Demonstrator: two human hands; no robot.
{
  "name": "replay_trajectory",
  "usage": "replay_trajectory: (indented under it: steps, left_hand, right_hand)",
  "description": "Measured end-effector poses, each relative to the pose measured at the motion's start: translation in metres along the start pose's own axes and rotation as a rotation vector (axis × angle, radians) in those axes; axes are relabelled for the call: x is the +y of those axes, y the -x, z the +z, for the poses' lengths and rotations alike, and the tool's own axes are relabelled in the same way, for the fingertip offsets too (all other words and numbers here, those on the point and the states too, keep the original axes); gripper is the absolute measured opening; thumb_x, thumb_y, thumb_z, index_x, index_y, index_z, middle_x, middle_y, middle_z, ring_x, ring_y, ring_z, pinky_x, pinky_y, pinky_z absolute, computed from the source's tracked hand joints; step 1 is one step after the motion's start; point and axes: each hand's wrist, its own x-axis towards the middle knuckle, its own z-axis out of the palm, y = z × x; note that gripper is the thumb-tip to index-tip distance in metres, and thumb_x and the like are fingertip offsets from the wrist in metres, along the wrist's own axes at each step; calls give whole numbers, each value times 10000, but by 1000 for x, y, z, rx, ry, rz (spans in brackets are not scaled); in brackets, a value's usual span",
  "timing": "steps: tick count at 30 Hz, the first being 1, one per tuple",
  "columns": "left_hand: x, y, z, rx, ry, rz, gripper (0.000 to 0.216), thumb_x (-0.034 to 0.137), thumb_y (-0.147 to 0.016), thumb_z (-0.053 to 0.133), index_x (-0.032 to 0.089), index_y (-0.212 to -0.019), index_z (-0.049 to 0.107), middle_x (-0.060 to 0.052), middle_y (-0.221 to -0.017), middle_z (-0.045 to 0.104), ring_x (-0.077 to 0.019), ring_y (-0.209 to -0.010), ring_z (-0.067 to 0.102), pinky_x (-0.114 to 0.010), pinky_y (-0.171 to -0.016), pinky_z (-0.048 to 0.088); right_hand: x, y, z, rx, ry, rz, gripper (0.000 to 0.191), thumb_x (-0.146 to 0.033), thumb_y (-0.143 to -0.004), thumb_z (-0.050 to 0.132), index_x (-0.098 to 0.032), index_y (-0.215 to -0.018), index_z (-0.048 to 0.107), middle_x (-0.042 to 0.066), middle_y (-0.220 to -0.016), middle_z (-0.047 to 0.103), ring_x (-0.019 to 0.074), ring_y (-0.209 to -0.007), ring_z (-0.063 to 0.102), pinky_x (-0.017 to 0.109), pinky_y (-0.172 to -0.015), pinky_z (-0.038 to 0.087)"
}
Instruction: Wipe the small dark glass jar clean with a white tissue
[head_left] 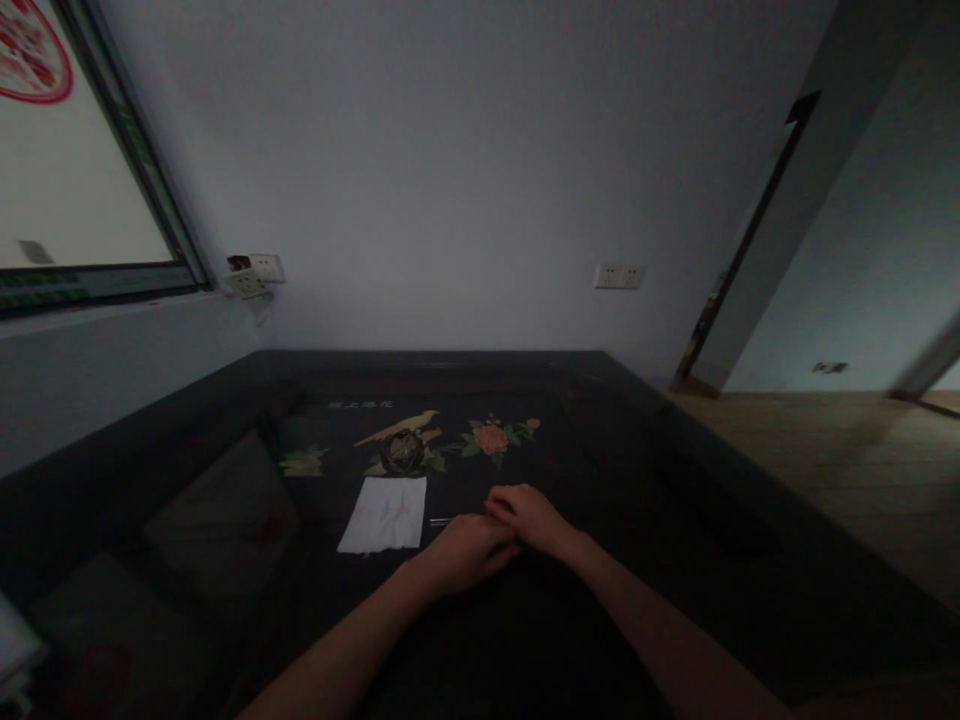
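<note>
My left hand [469,553] rests on the dark tabletop with its fingers curled and pressed together. My right hand [531,517] lies against it from the right, fingers bent inward and touching the left hand's fingers. No object shows in either hand, and the palms face away from view. Just left of my left hand lies a flat, slightly creased white sheet of paper [388,512]. Behind the paper stands a dark, patterned round glass bowl or ashtray [403,453]. Two short pale lines [439,522] show between the paper and my hands; what they are I cannot tell.
The black glossy table [600,430] bears a printed yellow bird [409,427] and orange flowers [491,438]. Its far edge meets a pale wall [450,200] with sockets [619,276]. A window [82,170] is at left, wooden floor [810,440] at right. A white object [16,640] sits lower left.
</note>
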Motion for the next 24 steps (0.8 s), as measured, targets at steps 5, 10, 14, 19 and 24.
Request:
replay_trajectory:
  steps: [5, 10, 14, 19, 24]
  left_hand:
    - [1, 0, -2, -2, 2, -1, 139, 251, -893, 496, 199, -888, 625, -33, -910, 701, -184, -813, 658, -241, -662, 448]
    - [3, -1, -3, -12, -16, -6, 152, 243, -897, 486, 195, -891, 629, -41, -920, 705, -195, -837, 664, -250, -681, 456]
    - [3, 0, -3, -6, -13, -5, 145, 242, -898, 486, 199, -890, 625, -38, -922, 705, -194, -841, 663, -250, -685, 454]
    - [3, 0, -3, -4, -5, -6, 137, 251, -892, 497, 201, -885, 624, -31, -913, 703, -183, -822, 657, -240, -670, 447]
    - [2, 0, -2, -12, -13, -11, 164, 246, -897, 478, 196, -902, 634, -46, -917, 703, -197, -834, 661, -253, -680, 457]
  right_hand:
    - [2, -1, 2, -3, 11, -1, 245, -299, -897, 465, -166, -781, 635, 46, -771, 677, 145, -700, 577, 232, -589, 293]
    - [4, -2, 3, -3, 21, -3, 231, -297, -892, 468, -174, -794, 637, 42, -777, 683, 147, -704, 581, 234, -591, 290]
    - [2, -1, 1, -13, 26, 7, 232, -297, -893, 465, -176, -799, 639, 41, -776, 683, 146, -701, 581, 234, -588, 291]
    - [0, 0, -1, -20, 14, 4, 236, -298, -900, 460, -180, -802, 639, 34, -767, 675, 139, -699, 579, 231, -595, 301]
    - [-1, 1, -3, -27, 18, 5, 230, -285, -900, 459, -178, -807, 642, 39, -781, 682, 145, -710, 587, 234, -606, 309]
